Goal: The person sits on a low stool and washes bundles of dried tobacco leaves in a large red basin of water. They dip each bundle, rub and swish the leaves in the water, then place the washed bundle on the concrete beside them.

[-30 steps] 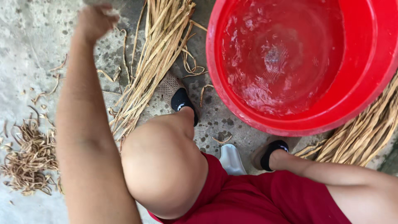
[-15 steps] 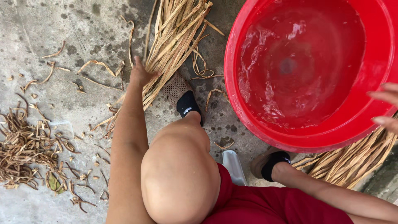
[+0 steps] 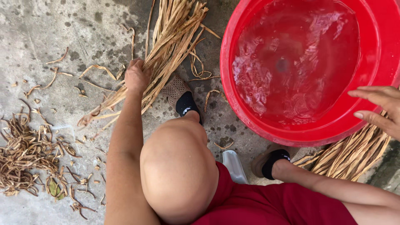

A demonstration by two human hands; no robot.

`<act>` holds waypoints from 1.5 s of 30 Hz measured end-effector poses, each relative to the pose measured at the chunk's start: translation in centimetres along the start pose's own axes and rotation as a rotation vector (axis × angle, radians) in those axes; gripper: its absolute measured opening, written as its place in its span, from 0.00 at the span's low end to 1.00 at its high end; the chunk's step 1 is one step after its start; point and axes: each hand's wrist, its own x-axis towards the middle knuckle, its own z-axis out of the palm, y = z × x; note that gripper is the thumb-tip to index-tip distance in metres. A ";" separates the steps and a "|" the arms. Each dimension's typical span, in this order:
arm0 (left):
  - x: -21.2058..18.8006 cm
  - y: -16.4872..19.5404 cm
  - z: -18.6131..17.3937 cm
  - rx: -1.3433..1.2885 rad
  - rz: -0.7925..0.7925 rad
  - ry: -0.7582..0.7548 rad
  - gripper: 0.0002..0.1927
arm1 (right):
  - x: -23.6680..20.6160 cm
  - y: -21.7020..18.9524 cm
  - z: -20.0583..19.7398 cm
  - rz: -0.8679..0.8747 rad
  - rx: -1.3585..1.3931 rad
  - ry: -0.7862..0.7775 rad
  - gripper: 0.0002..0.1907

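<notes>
My left hand [image 3: 136, 77] is closed on a bundle of long dry tan stalks [image 3: 173, 39] that lies on the concrete floor, next to my left foot in a black sock and mesh shoe [image 3: 182, 98]. My right hand [image 3: 379, 109] hovers with fingers spread over the right rim of a big red basin [image 3: 246, 112] filled with clear, rippling water. It holds nothing. A second bundle of the same stalks [image 3: 354, 154] lies just under that hand, beside the basin. My bare left knee fills the lower middle of the view.
A heap of short brown stalk cuttings [image 3: 25, 154] sits on the floor at the left, with loose scraps scattered around it. My right foot [image 3: 268, 160] rests below the basin. A pale stool edge [image 3: 234, 166] shows between my legs.
My left hand came down from the far floor and has closed on the stalk bundle. My right hand has come into view over the basin rim. The camera shifted left.
</notes>
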 end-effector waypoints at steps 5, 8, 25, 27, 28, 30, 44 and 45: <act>1.0 1.0 -2.8 -0.167 -0.377 -0.362 0.14 | -0.1 -1.1 -0.7 0.042 -0.040 -0.018 0.31; 1.3 1.9 -5.7 -0.334 -0.361 -0.356 0.15 | 0.1 -1.7 -1.2 0.036 -0.001 -0.035 0.30; 2.3 4.1 -15.3 -1.095 -0.318 -0.361 0.18 | -0.9 -4.7 -3.4 0.235 -0.099 -0.224 0.31; 2.6 4.7 -17.1 -1.047 -0.308 -0.418 0.21 | -1.0 -4.8 -3.5 0.230 -0.102 -0.234 0.33; 2.7 5.0 -18.1 -1.162 -0.296 -0.408 0.21 | -1.0 -4.9 -3.6 0.227 -0.104 -0.238 0.33; 2.9 5.6 -20.2 -1.391 -0.259 -0.391 0.20 | -1.1 -5.2 -3.6 0.242 -0.148 -0.267 0.34; 2.6 14.3 -33.5 -0.383 -0.036 -0.344 0.15 | -0.7 -9.0 -5.6 0.228 -0.124 -0.166 0.37; 2.5 15.6 -34.9 -0.385 -0.054 -0.380 0.14 | -0.7 -9.7 -6.1 0.190 -0.132 -0.107 0.40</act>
